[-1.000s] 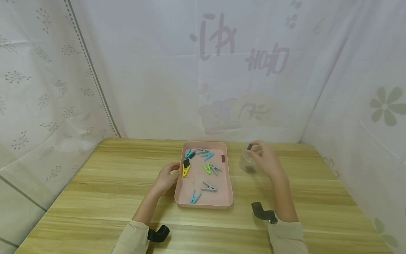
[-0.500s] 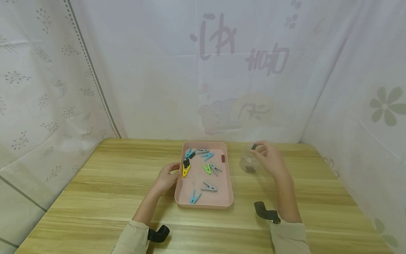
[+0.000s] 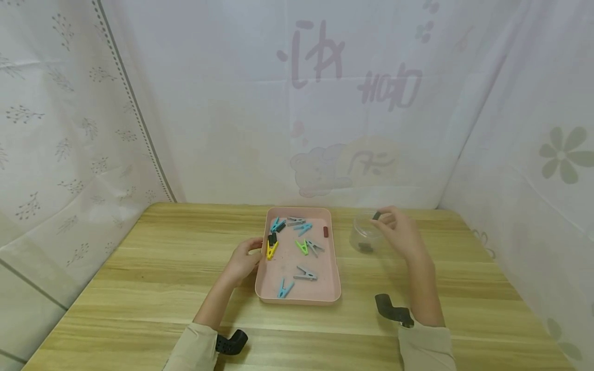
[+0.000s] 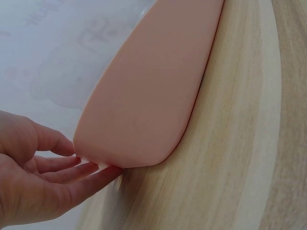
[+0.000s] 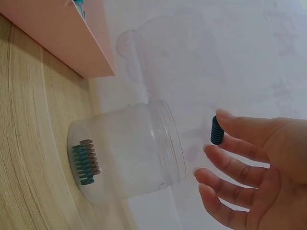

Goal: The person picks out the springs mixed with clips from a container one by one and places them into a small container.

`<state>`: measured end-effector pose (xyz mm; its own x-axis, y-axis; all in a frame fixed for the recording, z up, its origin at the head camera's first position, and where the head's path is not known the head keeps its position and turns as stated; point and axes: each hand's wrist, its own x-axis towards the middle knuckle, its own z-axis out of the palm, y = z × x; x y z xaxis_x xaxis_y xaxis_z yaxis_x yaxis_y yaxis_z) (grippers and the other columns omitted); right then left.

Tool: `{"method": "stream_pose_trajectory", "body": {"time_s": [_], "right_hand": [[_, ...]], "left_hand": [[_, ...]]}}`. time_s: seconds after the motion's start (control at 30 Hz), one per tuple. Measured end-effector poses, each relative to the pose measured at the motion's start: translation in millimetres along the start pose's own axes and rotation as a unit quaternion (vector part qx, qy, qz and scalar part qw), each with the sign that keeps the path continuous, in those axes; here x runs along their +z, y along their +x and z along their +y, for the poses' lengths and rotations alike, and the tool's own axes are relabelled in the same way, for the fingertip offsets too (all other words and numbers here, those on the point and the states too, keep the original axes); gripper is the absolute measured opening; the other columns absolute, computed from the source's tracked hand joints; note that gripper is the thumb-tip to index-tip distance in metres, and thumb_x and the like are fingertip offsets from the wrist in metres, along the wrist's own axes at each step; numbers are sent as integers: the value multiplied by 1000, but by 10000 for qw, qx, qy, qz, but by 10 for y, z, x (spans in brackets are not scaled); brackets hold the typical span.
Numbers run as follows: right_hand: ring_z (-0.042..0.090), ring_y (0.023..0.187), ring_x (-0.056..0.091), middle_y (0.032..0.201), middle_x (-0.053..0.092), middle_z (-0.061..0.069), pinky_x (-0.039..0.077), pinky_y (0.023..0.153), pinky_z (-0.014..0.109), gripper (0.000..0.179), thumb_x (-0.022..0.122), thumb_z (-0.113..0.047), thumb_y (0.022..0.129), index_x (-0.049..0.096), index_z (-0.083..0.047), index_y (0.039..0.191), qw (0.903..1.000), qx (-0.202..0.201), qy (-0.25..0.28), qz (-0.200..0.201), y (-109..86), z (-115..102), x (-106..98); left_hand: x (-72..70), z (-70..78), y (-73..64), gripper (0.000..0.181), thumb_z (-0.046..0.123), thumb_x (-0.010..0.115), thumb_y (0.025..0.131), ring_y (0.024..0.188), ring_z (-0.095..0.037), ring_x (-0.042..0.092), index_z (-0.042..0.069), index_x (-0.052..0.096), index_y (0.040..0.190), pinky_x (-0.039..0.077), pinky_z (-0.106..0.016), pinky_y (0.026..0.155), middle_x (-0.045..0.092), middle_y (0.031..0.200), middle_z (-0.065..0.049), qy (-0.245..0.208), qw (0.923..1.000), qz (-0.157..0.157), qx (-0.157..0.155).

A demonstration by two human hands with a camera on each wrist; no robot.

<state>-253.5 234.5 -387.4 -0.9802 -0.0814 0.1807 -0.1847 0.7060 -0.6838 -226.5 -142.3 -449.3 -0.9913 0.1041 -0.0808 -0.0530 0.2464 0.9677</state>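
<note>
Right hand (image 3: pixel 401 233) here, pinching a dark spring (image 5: pixel 217 130) between thumb and forefinger, other fingers loosely spread, just above the clear jar (image 5: pixel 127 153). My left hand (image 3: pixel 242 262), fingers fairly straight, touches the side of the pink tray (image 3: pixel 274 281). At the jar's bottom lie two springs (image 5: pixel 83 163), greenish and brownish; in the tray, scattered clips (image 3: pixel 310 276), dark pieces (image 3: pixel 272 239), one red piece (image 3: pixel 326 232).
</note>
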Motion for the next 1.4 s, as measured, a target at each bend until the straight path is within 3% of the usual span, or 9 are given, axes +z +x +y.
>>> {"method": "stream_pose_trajectory", "body": {"time_s": [0.27,0.77,1.2,1.4], "right_hand": [[46,113,61,121,64,30,52,90,58,54,55,-40,102,52,3,136,9999,-24,-156,14,-28,24,-53],[49,112,60,124,61,33,52,90,59,46,57,-32,102,54,3,133,9998,80,-21,-154,-34,92,-65],[48,113,59,122,62,30,51,90,58,53,55,-39,102,51,3,136,9992,218,-7,-334,-45,112,-60],[49,112,60,120,64,30,51,90,59,50,55,-33,103,52,4,135,9992,186,-95,-327,-27,160,-32]], "left_hand": [[1,21,-13,47,-5,45,97,115,-46,60,-14,41,143,58,-49,87,46,143,-35,-7,10000,9,11],[6,-3,-6,45,-4,46,98,116,-46,60,-13,43,142,58,-50,88,46,142,-35,-15,10000,12,32],[0,-5,2,46,-4,45,98,113,-44,62,-13,41,143,59,-48,86,46,143,-34,-11,10000,0,7],[8,-30,21,46,-4,46,98,114,-42,62,-12,43,143,59,-46,87,47,143,-32,-5,10000,38,-48]]}}
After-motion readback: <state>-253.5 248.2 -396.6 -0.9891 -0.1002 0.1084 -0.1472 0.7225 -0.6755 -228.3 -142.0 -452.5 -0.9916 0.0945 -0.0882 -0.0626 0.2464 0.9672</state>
